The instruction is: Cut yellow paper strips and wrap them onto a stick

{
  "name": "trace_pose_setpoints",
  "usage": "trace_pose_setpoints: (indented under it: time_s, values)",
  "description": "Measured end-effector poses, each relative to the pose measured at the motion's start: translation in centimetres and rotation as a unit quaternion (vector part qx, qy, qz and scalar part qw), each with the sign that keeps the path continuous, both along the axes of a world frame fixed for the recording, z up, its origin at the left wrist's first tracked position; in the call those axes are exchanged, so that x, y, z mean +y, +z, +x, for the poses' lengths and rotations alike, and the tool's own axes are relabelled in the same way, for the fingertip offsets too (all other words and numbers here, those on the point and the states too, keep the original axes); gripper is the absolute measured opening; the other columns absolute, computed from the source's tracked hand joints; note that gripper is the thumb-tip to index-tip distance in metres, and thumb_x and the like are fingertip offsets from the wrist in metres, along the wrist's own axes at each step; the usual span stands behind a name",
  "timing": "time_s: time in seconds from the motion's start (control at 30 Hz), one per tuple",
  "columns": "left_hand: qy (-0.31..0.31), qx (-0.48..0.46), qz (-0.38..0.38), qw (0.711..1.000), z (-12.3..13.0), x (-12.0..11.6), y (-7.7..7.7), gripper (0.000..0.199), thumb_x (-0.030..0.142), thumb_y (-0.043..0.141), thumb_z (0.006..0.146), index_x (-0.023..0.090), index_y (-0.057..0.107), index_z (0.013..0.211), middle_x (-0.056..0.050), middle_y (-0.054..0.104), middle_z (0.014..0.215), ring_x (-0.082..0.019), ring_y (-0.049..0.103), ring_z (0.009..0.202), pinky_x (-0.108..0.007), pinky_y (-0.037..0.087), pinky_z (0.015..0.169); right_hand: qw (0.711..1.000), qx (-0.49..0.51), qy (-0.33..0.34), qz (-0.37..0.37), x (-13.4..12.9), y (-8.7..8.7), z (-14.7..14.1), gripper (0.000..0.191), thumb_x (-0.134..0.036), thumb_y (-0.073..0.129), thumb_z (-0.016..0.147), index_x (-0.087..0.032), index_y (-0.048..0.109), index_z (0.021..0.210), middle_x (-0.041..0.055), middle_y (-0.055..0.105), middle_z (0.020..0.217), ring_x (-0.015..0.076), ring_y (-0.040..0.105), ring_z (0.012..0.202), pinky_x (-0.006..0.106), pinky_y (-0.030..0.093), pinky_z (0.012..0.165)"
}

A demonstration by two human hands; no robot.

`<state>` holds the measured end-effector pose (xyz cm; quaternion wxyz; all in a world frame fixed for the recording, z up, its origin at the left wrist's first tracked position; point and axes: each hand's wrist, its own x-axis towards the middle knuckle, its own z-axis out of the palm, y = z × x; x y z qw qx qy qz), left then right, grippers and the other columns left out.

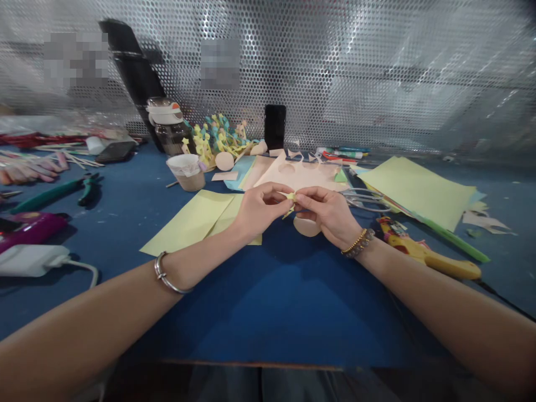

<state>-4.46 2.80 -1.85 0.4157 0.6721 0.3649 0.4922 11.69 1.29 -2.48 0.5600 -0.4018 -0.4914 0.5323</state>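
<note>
My left hand (264,204) and my right hand (329,211) meet over the middle of the blue table, fingertips pinched on a small yellow paper piece (290,197). Its exact shape is mostly hidden by my fingers. Just beneath my right hand lies a pale round paper disc (307,225). Yellow paper sheets (192,218) lie under and to the left of my left hand. Behind both hands rests a pale pink sheet (310,176) with round holes cut in it.
At right are a yellow-handled glue gun (444,262), scissors (364,200) and stacked yellow paper (419,187). A paper cup (187,173), a bottle (170,128), paper stars (218,137) and an upright phone (275,125) stand behind. Pliers (50,194) and a white adapter (33,260) lie left.
</note>
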Motion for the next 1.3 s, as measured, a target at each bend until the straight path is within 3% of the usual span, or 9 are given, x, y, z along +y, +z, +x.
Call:
trace_pose_setpoints:
  time_s: [1.3]
  values:
    - [-0.003,-0.014,-0.016,1.0,-0.03,-0.11,0.12,0.023,0.02,0.069,0.07,0.014,0.066,0.092,-0.002,0.068,0.07,-0.01,0.061,0.059,-0.022,0.049,0.058,0.999,0.037,0.007,-0.011,-0.02,0.15,-0.12,0.018,-0.028,0.077,0.067,-0.016,0.07,0.078,0.0006,0.069,0.072,0.01,0.064,0.065,0.022,0.054,0.06]
